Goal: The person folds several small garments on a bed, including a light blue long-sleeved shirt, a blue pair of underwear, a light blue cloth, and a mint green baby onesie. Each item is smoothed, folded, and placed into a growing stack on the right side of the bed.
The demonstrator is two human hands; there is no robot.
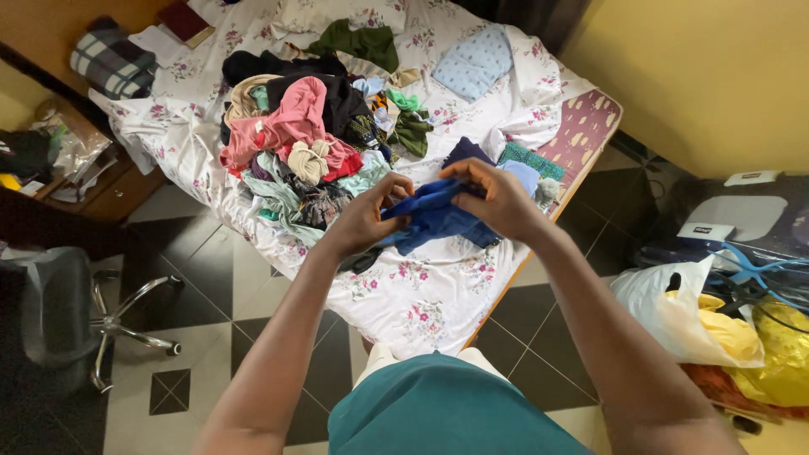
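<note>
Both of my hands grip a royal-blue garment [438,217] above the near edge of a bed. My left hand [368,216] pinches its left side. My right hand [500,200] closes over its top right part. The cloth is bunched between them and hangs slightly below my fingers. Just behind my hands lies a large heap of mixed clothes [313,135], with a pink piece on top and dark, green and beige pieces around it.
The bed [421,295] has a white floral sheet. A light-blue pillow [474,63] lies at its far end. A wheeled office chair [67,312] stands left on the tiled floor. White and yellow plastic bags [699,324] sit right. A wooden desk [93,177] is at the far left.
</note>
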